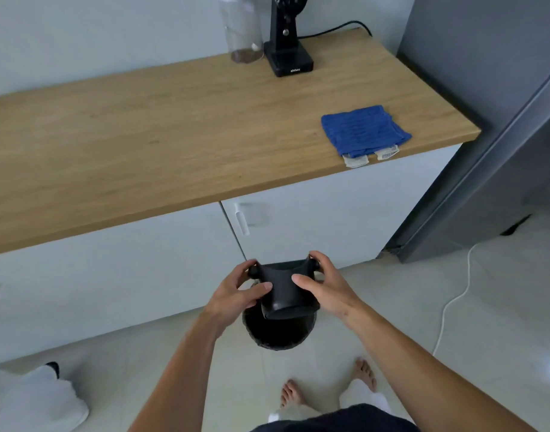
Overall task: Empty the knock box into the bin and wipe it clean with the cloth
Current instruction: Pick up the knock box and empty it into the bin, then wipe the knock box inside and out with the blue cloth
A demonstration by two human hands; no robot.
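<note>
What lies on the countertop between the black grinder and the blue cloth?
Nothing: in the head view, the countertop is bare wood between the grinder and the cloth.

The one camera sits on the person's head, looking forward and steeply down, close over both forearms, with the wooden counter (174,135) across the upper picture and the floor (392,307) and bare feet (291,394) below.

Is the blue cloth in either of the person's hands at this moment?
No, the blue cloth lies on the wooden counter, while both hands hold the knock box.
</note>
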